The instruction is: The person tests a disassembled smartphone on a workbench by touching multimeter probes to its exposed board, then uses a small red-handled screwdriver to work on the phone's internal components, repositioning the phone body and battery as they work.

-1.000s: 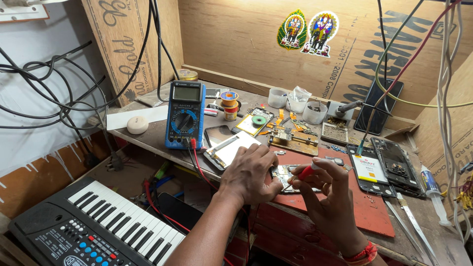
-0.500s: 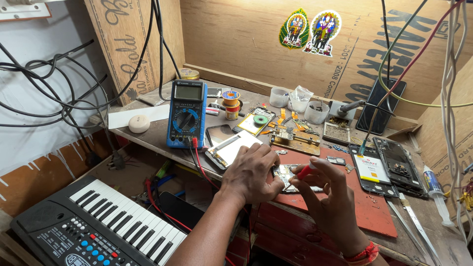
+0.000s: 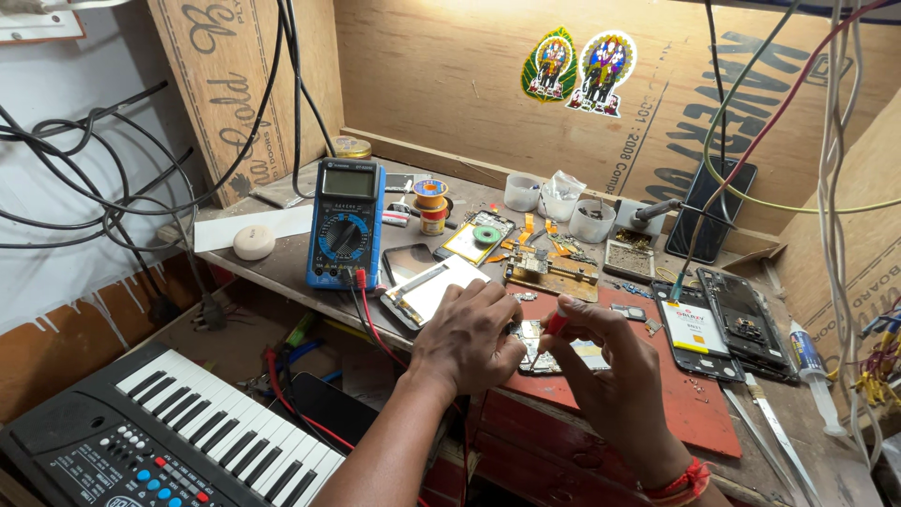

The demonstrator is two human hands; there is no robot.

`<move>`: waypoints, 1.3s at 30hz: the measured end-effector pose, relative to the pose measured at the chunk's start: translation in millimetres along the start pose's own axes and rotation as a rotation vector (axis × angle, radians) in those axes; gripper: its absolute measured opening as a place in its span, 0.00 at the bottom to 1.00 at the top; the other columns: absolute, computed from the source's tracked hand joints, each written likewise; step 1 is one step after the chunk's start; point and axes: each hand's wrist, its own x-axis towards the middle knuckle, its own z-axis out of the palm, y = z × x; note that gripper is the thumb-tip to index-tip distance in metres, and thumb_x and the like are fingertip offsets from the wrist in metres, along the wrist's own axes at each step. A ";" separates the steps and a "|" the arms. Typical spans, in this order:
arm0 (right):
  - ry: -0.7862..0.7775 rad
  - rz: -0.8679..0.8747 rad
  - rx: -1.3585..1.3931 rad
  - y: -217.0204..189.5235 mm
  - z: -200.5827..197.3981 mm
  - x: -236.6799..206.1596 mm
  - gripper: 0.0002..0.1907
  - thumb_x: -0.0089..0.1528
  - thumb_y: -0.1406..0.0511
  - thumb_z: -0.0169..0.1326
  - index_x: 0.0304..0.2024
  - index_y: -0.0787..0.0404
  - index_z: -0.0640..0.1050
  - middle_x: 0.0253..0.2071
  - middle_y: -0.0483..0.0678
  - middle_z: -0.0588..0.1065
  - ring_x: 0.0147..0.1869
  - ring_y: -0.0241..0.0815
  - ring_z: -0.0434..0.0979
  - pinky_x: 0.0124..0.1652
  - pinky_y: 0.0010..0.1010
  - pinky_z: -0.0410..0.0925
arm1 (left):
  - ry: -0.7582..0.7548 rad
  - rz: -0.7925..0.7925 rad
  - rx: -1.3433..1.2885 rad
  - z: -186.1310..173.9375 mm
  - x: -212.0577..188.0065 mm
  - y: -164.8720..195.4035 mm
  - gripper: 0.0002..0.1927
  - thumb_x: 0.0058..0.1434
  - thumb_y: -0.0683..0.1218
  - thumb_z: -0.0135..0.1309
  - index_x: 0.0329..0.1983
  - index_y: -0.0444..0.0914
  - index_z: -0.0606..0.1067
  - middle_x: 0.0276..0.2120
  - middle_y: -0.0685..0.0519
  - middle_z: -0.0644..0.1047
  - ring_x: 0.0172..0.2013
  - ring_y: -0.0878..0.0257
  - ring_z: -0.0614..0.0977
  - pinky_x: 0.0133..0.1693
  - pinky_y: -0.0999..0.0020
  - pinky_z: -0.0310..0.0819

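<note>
A cluttered wooden workbench [image 3: 282, 268] fills the view from the head camera, with an electronic keyboard [image 3: 178, 437] lying below its front edge at lower left and a blue multimeter [image 3: 344, 225] propped near the middle. A red work mat [image 3: 699, 408] covers the bench's front right part.

The person's left hand [image 3: 469, 336] comes in from below, forearm angled up and to the right, palm down, fingers bent and pressed together on top of an opened phone [image 3: 540, 347] that lies flat on the mat's left end. The right hand [image 3: 610, 380] reaches in from the lower right, wrist ringed by a red thread band, thumb and forefinger pinched on a red-handled screwdriver [image 3: 556, 325].

The screwdriver leans, handle up and to the right, tip down and to the left onto the phone. The phone's long side runs roughly left to right, though both hands cover most of it and its ends cannot be made out. The screwdriver's tip is too small to see clearly.
</note>
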 end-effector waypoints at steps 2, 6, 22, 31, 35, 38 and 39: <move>0.015 -0.001 -0.096 -2.6 1.6 2.8 0.24 0.59 0.72 0.64 0.57 0.64 0.72 0.42 0.51 0.81 0.46 0.39 0.84 0.48 0.32 0.77 | 0.000 -0.007 -0.008 -0.4 -0.1 0.2 0.13 0.52 0.53 0.51 0.34 0.41 0.75 0.36 0.51 0.75 0.45 0.55 0.75 0.50 0.58 0.64; -0.018 -0.025 -0.033 -12.6 0.1 3.5 0.22 0.62 0.72 0.59 0.58 0.67 0.71 0.50 0.54 0.80 0.52 0.43 0.83 0.49 0.33 0.77 | 0.012 0.005 0.008 -0.4 0.1 0.3 0.14 0.53 0.54 0.51 0.35 0.40 0.75 0.37 0.50 0.74 0.45 0.55 0.75 0.50 0.57 0.64; -0.032 0.010 0.094 -27.0 13.3 10.0 0.16 0.64 0.74 0.55 0.54 0.65 0.74 0.51 0.52 0.82 0.51 0.41 0.87 0.44 0.29 0.78 | 0.017 0.010 -0.038 -9.0 -2.4 0.9 0.18 0.49 0.50 0.53 0.42 0.39 0.76 0.38 0.47 0.75 0.45 0.49 0.75 0.50 0.54 0.64; 0.054 0.025 -0.060 -20.4 18.2 13.0 0.22 0.57 0.71 0.66 0.53 0.65 0.75 0.40 0.50 0.79 0.43 0.41 0.83 0.43 0.32 0.75 | -0.002 -0.018 -0.014 -9.1 -2.0 0.9 0.14 0.51 0.52 0.54 0.36 0.39 0.77 0.35 0.50 0.75 0.43 0.52 0.76 0.49 0.56 0.65; -0.034 0.100 0.177 -16.2 12.0 6.0 0.18 0.65 0.71 0.57 0.57 0.63 0.71 0.41 0.48 0.80 0.45 0.39 0.85 0.47 0.30 0.77 | -0.008 0.007 0.017 -8.5 -0.9 -2.8 0.13 0.50 0.50 0.55 0.36 0.39 0.76 0.34 0.50 0.74 0.42 0.54 0.76 0.49 0.57 0.65; 0.009 0.073 0.115 -14.3 15.7 5.4 0.19 0.64 0.71 0.61 0.56 0.63 0.72 0.42 0.49 0.81 0.46 0.40 0.85 0.46 0.31 0.77 | -0.004 -0.003 -0.004 -7.9 -2.5 -2.7 0.12 0.50 0.50 0.55 0.36 0.41 0.76 0.34 0.52 0.75 0.42 0.54 0.76 0.49 0.57 0.65; 0.031 0.080 0.042 -13.5 17.8 7.9 0.21 0.61 0.71 0.64 0.54 0.63 0.73 0.39 0.49 0.80 0.42 0.40 0.84 0.44 0.31 0.76 | 0.000 -0.009 -0.010 -7.6 -2.5 -2.0 0.12 0.50 0.50 0.55 0.36 0.41 0.77 0.34 0.52 0.75 0.42 0.55 0.76 0.49 0.57 0.65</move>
